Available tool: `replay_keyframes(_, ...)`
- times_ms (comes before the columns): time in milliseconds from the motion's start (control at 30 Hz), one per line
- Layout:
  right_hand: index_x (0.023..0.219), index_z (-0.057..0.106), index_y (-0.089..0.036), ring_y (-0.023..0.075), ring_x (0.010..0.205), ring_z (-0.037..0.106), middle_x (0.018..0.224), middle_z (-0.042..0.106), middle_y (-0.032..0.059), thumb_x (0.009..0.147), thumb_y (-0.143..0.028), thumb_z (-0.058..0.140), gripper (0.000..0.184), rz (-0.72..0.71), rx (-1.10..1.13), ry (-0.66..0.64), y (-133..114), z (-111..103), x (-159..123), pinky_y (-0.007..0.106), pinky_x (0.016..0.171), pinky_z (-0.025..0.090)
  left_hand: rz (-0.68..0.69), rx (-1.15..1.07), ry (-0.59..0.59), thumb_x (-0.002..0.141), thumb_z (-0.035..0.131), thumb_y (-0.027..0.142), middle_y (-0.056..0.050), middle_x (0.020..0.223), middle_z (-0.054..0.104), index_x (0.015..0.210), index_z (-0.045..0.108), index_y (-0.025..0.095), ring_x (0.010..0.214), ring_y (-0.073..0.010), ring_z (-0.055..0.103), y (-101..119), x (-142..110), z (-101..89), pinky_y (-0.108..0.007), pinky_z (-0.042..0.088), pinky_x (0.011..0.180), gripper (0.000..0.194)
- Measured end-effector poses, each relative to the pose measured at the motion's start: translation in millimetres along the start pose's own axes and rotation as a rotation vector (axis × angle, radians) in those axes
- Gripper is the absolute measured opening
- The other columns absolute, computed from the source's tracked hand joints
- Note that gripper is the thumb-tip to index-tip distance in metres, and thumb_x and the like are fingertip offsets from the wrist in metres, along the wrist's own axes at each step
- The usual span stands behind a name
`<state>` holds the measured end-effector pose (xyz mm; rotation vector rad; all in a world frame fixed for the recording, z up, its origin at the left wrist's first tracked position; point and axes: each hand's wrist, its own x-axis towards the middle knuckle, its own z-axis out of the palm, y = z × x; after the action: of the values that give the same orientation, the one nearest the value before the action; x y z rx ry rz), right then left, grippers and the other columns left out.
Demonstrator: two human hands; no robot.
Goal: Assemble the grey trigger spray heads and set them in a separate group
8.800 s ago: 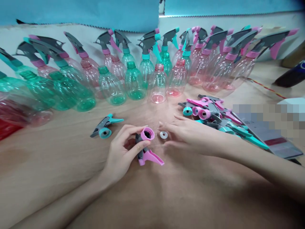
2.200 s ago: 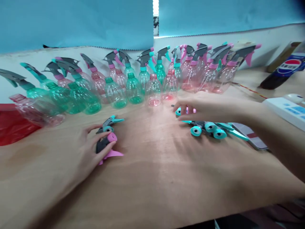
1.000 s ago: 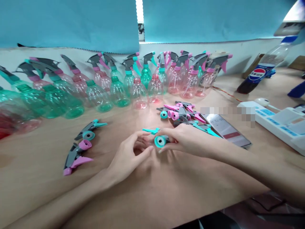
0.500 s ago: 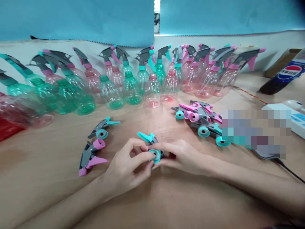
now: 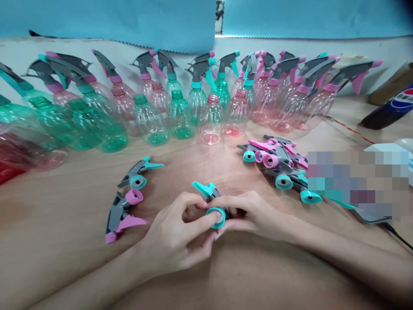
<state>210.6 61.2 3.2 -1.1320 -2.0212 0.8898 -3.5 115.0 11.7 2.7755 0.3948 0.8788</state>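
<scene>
The teal-trimmed spray head (image 5: 212, 194) is held between both hands: its collar (image 5: 216, 218) is pinched by the thumb and fingers of the right hand (image 5: 254, 217), while the left hand (image 5: 180, 230) is closed in from the opposite side, one fingertip pressed inside the collar's opening.

A grey trigger sprayer head (image 5: 213, 194) with a teal screw collar (image 5: 222, 223), a teal trigger lever (image 5: 201, 189) and a teal nozzle tip (image 5: 211, 185) is held between the left hand (image 5: 177, 228) and the right hand (image 5: 258, 215). The collar's open end is turned toward the camera, and a left fingertip is placed inside. The lever is pointed away and leftward. Part of the grey body is hidden by fingers.
</scene>
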Motion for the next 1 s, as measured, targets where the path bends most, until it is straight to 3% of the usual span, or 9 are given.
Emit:
replay_keyframes(167,0.111,0.061,-0.019,0.0070,0.054,0.043,0.066,0.055,-0.0037,0.079,-0.045,0.061,0.041,0.004,0.004,-0.066,0,-2,1,0.018,0.055,0.038,0.066,0.077,0.034,0.076,0.057,0.019,-0.006,0.096,0.049,0.102,0.058,0.022,0.078,-0.0159,0.055,2,3,-2.3,-0.027,0.053,0.057,0.026)
replay_keyframes(333,0.106,0.061,-0.015,0.0086,0.062,0.049,0.075,0.061,-0.0003,0.081,-0.042,0.059,0.037,0.006,0.089,-0.176,-3,-6,3,0.020,0.062,0.041,0.121,0.136,0.057,0.076,0.058,0.022,-0.006,0.092,0.049,0.098,0.060,0.020,0.076,-0.0165,0.056,3,6,-5.1,-0.029,0.053,0.058,0.022)
replay_keyframes(667,0.097,0.063,-0.016,0.0084,0.066,0.051,0.076,0.059,-0.0022,0.082,-0.039,0.059,0.027,0.032,0.230,-0.183,-3,-10,8,0.020,0.064,0.040,0.119,0.130,-0.005,0.078,0.059,0.021,-0.005,0.093,0.054,0.105,0.058,0.022,0.075,-0.0154,0.059,-1,3,-5.1,-0.025,0.051,0.058,0.028)
replay_keyframes(900,0.094,0.064,-0.017,0.0064,0.058,0.040,0.068,0.052,-0.0051,0.079,-0.039,0.063,0.027,0.056,0.258,-0.208,-4,-12,9,0.018,0.055,0.033,0.139,0.137,-0.101,0.081,0.051,0.014,-0.005,0.090,0.060,0.109,0.055,0.021,0.072,-0.0144,0.061,0,6,-7.8,-0.022,0.050,0.055,0.029)
replay_keyframes(1000,0.096,0.064,-0.017,0.0063,0.057,0.039,0.067,0.051,-0.0053,0.079,-0.040,0.063,0.029,0.080,0.278,-0.211,-4,-11,10,0.018,0.054,0.032,0.145,0.102,-0.082,0.080,0.052,0.013,-0.005,0.089,0.059,0.109,0.053,0.020,0.074,-0.0150,0.061,-3,5,-4.5,-0.022,0.052,0.057,0.030)
